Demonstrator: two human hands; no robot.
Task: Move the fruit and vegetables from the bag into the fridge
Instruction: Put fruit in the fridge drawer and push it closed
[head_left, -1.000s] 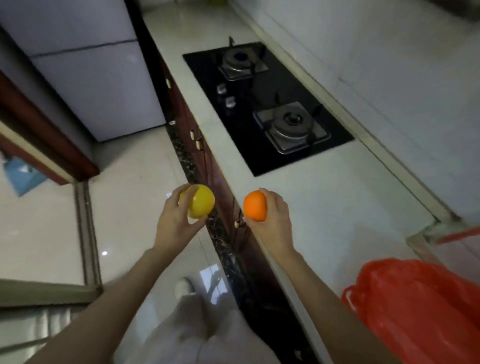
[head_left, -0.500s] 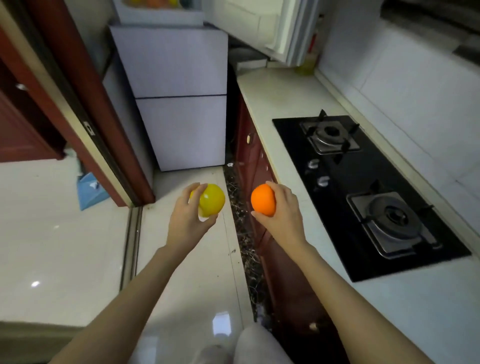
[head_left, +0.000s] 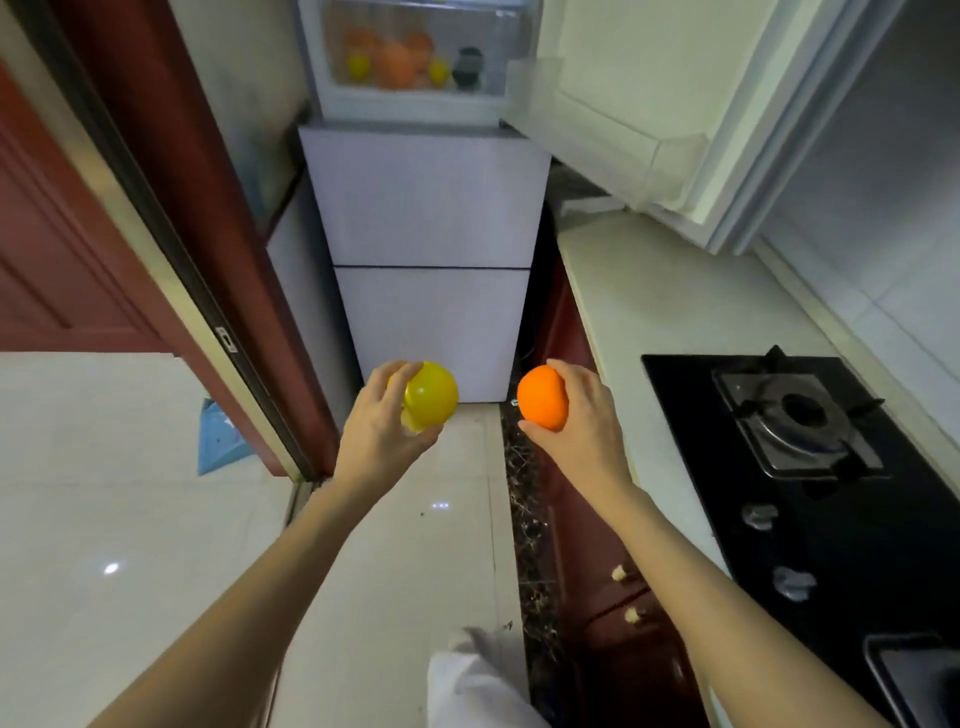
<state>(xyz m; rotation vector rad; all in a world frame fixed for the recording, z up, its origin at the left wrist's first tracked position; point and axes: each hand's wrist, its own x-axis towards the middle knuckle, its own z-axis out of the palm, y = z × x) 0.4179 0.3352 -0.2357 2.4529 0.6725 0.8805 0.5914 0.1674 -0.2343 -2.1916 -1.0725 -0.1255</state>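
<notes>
Gripping yellow fruit (head_left: 430, 397) left, orange (head_left: 541, 397) right.

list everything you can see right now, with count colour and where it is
yellow fruit: 1, yellow, held in left hand
orange fruit: 1, orange, held in right hand
fridge: 1, white, ahead at the end of the floor, top door open
fruit in fridge: several, orange and yellow, in the open top compartment; exact count unclear
dark item: 1, dark, right of that fruit
gas hob: 1, black, set in the counter at right
counter: 1, white, right side
blue object: 1, blue, on floor at left
left hand: 1, grips yellow fruit
right hand: 1, grips orange fruit
</notes>
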